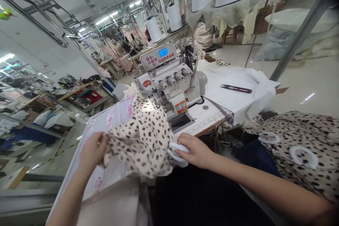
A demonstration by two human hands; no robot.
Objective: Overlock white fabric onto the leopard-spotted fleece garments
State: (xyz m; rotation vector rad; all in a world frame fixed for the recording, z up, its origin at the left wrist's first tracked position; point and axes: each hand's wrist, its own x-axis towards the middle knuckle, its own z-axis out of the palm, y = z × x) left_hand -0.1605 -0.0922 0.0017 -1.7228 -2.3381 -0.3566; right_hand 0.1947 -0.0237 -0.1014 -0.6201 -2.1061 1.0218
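Your left hand (92, 150) pinched cream, black-spotted fabric (140, 137) firmly; your right hand (194, 152) closed on a white fabric ring (177, 152), with a white overlock sewing machine (169, 84) just ahead.

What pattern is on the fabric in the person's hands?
The fabric is cream with dark irregular spots, clearest in the head view.

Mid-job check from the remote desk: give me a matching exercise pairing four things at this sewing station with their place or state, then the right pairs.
Things:
1. thread snips
2. overlock machine's display
3. right hand
4. left hand

Places or states:
A. lit blue
B. holding a white band
C. lying on white cloth
D. gripping spotted fabric

Right pairs: 1-C, 2-A, 3-B, 4-D.
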